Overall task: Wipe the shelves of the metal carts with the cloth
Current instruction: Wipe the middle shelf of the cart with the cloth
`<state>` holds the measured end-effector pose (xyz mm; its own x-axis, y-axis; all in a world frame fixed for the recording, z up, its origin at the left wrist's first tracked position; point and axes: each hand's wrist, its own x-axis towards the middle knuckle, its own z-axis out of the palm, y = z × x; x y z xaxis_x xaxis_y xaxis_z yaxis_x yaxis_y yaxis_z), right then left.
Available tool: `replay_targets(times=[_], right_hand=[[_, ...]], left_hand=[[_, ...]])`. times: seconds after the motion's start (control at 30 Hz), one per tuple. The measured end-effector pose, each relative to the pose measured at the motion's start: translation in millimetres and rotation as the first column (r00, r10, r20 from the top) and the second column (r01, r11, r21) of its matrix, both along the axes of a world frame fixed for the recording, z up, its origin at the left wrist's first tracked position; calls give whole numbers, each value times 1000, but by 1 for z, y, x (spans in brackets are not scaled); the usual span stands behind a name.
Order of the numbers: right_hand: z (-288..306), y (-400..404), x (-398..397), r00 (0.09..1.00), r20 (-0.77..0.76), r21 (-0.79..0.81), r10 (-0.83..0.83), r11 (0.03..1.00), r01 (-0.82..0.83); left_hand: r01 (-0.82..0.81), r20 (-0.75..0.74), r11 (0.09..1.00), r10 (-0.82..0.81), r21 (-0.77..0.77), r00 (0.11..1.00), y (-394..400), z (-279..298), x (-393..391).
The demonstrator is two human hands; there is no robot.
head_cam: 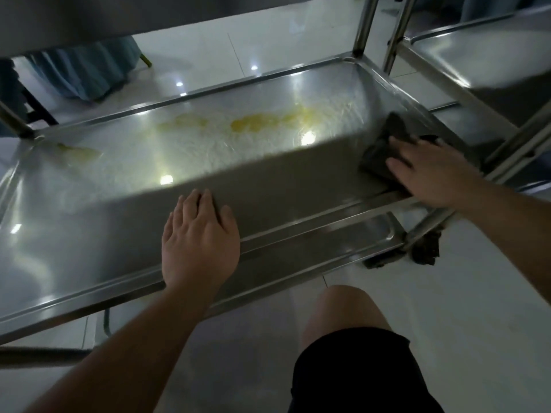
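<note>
The shelf (134, 180) is shiny silver-grey steel, streaked with yellow stains (253, 123) and white light spots. The cloth (384, 150) is dark grey-brown. The floor (447, 308) is pale glossy tile, the shorts (357, 374) black, and the drapery (86, 70) muted blue-green.

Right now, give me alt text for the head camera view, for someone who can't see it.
The right hand presses a dark cloth flat on the right end of a metal cart shelf, while the left hand rests open on its near edge. Yellow stains streak the shelf's far side.
</note>
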<state>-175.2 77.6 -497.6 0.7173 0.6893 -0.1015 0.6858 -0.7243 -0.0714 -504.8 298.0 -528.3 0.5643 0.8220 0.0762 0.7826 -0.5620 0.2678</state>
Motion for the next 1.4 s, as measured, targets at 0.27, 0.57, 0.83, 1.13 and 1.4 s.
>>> replay_targets(times=[0.27,0.57,0.83,1.13,1.4], right_hand=[[0,44,44,821,-74,-47,-565,825,563],[-3,166,-112,965,-128,149,229,966,-209],[-3,116,-39,969,-13,159,246,957,-241],[-8,91,58,900,-55,177,-432,883,435],[-4,215,-98,974,-125,155,189,973,-169]], left_hand=[[25,-10,999,-24,26,1000,-1,-1,-2],[25,-20,1000,-25,15,999,-3,2,0],[31,-22,999,-31,7,999,-3,4,1],[20,-33,1000,-20,-3,999,-2,2,2],[-30,13,999,30,-39,999,-6,5,3]])
